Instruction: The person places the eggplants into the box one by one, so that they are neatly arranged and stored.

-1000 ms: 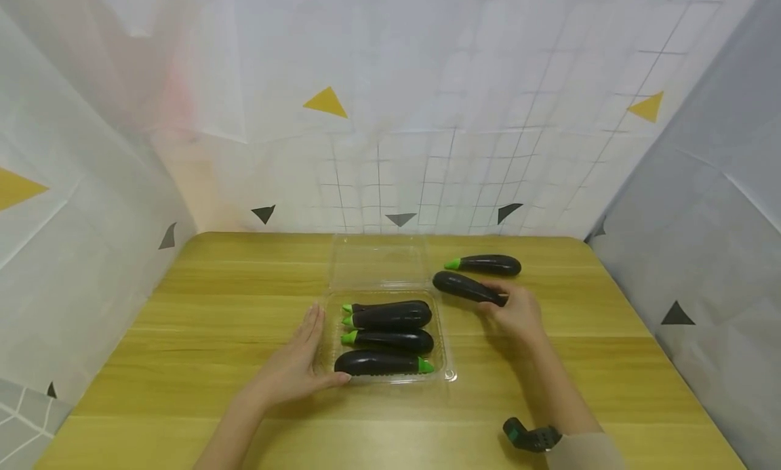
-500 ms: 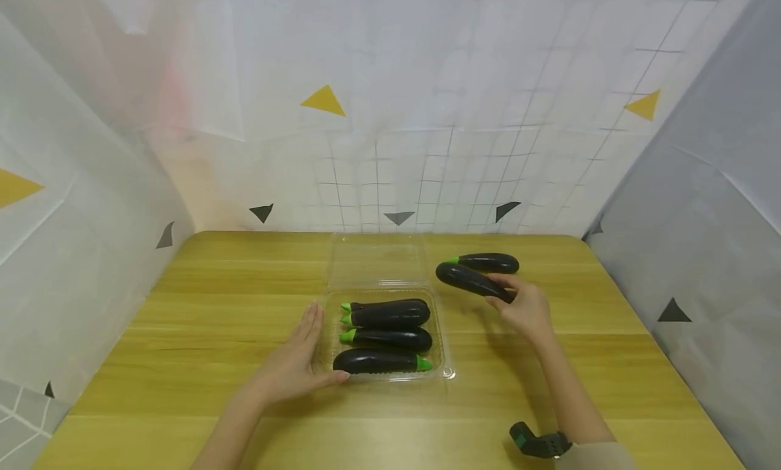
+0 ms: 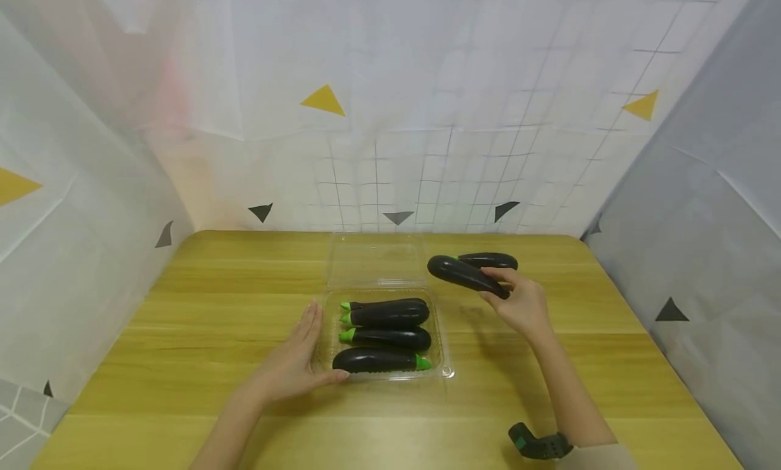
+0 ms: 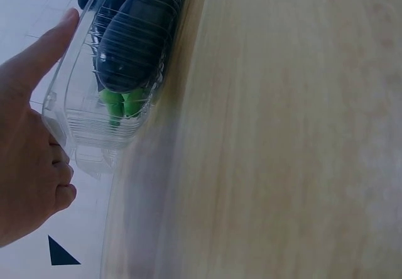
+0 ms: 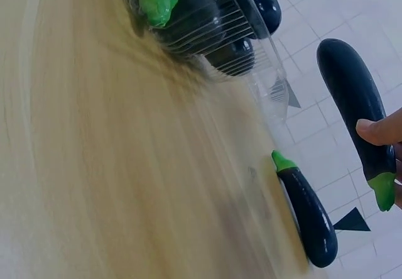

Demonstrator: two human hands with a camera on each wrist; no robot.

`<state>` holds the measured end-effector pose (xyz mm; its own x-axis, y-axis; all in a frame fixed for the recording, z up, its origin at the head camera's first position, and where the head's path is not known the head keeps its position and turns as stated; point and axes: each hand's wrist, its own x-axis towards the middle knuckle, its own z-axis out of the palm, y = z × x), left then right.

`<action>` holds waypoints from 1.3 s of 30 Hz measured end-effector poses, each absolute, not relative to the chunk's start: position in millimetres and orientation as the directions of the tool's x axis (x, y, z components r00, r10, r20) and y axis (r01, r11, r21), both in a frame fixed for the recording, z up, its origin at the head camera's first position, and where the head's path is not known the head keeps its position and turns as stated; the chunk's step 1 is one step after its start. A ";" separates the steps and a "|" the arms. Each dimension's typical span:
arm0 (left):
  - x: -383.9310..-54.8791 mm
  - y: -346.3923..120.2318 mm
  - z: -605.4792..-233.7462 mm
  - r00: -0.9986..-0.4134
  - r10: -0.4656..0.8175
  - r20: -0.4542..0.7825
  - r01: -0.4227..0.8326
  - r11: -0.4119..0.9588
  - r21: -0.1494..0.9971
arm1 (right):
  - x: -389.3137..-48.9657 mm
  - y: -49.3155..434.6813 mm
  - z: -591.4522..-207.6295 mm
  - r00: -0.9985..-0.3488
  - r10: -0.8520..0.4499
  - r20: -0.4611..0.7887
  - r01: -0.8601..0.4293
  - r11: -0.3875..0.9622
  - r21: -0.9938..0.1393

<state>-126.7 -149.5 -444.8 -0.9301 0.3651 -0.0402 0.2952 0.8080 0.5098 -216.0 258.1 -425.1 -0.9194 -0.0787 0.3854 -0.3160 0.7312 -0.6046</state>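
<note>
In the head view my right hand [image 3: 523,308] holds an eggplant [image 3: 459,272] between thumb and fingers near its stem end, raised above the table. The right wrist view shows its green stem [image 5: 382,191] beside the fingers. My left hand [image 3: 291,363] rests against the near left corner of a clear plastic clamshell container [image 3: 447,361], fingers along the left side and thumb at the front edge. Several eggplants lie side by side in it; the nearest eggplant [image 3: 375,360] has its stem to the right, the others to the left.
Another eggplant [image 3: 491,260] lies on the wooden table [image 3: 201,307] at the back right, partly hidden by the held one. The container's lid [image 3: 375,263] lies folded back. Pale sheeting walls stand behind and at both sides. A dark band [image 3: 543,446] circles the right wrist.
My right hand has lifted the eggplant higher off the table, first drawing slightly right, then shifting back left. My left hand and the container have stayed in place.
</note>
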 end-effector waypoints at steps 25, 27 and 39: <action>-127.2 -150.7 -445.0 -0.930 0.365 -0.041 0.295 0.809 0.509 | -205.2 231.9 -402.8 -0.873 -0.153 0.463 -0.444 0.644 -0.623; -127.5 -150.9 -445.1 -0.930 0.364 -0.044 0.292 0.807 0.513 | -204.5 230.1 -401.6 -0.867 -0.161 0.471 -0.455 0.641 -0.619; -127.9 -151.4 -445.8 -0.930 0.365 -0.045 0.291 0.805 0.517 | -201.7 220.4 -396.9 -0.820 -0.210 0.532 -0.526 0.640 -0.559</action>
<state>-127.9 -151.4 -445.8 -0.9301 0.3646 -0.0448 0.2908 0.8051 0.5169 -201.7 220.4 -396.9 -0.8204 -0.2098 0.5319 -0.5264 0.6403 -0.5594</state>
